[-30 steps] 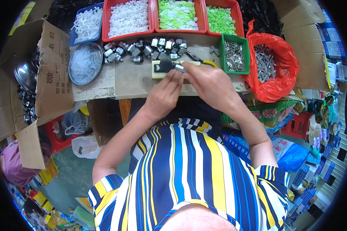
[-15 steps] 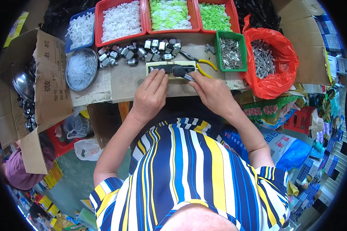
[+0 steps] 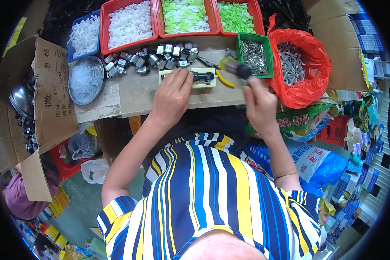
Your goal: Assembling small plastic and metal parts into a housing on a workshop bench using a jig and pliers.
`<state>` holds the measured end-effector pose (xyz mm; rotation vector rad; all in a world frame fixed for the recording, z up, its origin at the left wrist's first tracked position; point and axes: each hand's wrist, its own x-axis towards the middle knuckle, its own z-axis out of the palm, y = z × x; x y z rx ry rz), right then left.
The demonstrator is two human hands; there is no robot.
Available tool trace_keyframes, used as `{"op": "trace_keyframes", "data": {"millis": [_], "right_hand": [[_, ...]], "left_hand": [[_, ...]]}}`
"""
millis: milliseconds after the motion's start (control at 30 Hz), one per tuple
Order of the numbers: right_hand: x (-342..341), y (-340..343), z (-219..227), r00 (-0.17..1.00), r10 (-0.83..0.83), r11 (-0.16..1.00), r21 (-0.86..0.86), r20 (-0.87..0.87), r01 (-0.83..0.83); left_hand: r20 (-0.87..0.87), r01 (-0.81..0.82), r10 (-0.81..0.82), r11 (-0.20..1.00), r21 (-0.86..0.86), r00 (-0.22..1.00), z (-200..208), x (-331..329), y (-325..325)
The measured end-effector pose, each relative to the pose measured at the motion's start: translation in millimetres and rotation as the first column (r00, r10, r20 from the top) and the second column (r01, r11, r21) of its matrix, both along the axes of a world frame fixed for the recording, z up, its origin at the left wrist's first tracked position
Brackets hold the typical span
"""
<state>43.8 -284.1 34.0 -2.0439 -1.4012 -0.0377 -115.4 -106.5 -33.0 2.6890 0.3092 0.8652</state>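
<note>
The left hand (image 3: pixel 172 96) lies flat, fingers together, on the left end of a pale yellow jig (image 3: pixel 189 78), pressing it to the bench (image 3: pixel 138 93). The jig is a flat rectangular block; its long axis runs left to right across the bench. A small dark part (image 3: pixel 203 77) sits in its right half, lying along the same axis.

The right hand (image 3: pixel 259 104) is closed in a fist round a screwdriver (image 3: pixel 234 67), raised just right of the jig. The tool has a yellow shaft section and a black rounded end; its long axis tilts from the fist up and to the left, the yellow end toward the far trays. Whether its tip touches anything cannot be told. Yellow-handled pliers (image 3: pixel 223 78) lie just beside the jig's right end.

Behind the jig a loose row of small metal motors (image 3: pixel 151 58) glints, boxy and grey. Farther back stand red trays of white plastic pieces (image 3: pixel 130 24) and light green discs (image 3: pixel 185 15). A green tray (image 3: pixel 255 56) holds thin metal pins, and a crumpled red bag (image 3: pixel 301 65) holds grey screws. A round steel bowl (image 3: pixel 86 79) at left holds clear plastic bits. The bench top is worn cardboard, and an open cardboard box (image 3: pixel 43 95) stands at its left edge.
</note>
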Motion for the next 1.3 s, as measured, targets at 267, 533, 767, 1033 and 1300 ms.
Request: {"op": "trace_keyframes", "data": {"millis": [267, 533, 767, 1033, 1300], "right_hand": [[47, -6, 0, 0.986, -0.163, 0.986, -0.054, -0.044, 0.16], [197, -64, -36, 0.796, -0.496, 0.819, -0.118, 0.346, 0.562], [126, -23, 2, 0.923, -0.245, 0.967, 0.0, 0.297, 0.256], [30, 32, -23, 0.971, 0.215, 0.961, -0.198, 0.107, -0.191], [30, 44, -40, 0.889, 0.278, 0.923, -0.359, 0.364, -0.141]], "left_hand": [[-0.069, 0.004, -0.008, 0.998, -0.065, 0.998, 7, 2, 0], [-0.19, 0.04, -0.083, 0.975, -0.218, 0.978, 28, 10, 4], [0.049, 0.056, -0.029, 0.649, -0.758, 0.998, 49, -2, 28], [0.277, 0.186, 0.103, 0.52, -0.834, 0.955, 74, -14, 21], [0.278, 0.157, 0.115, 0.598, -0.786, 0.954, 39, -30, 18]]}}
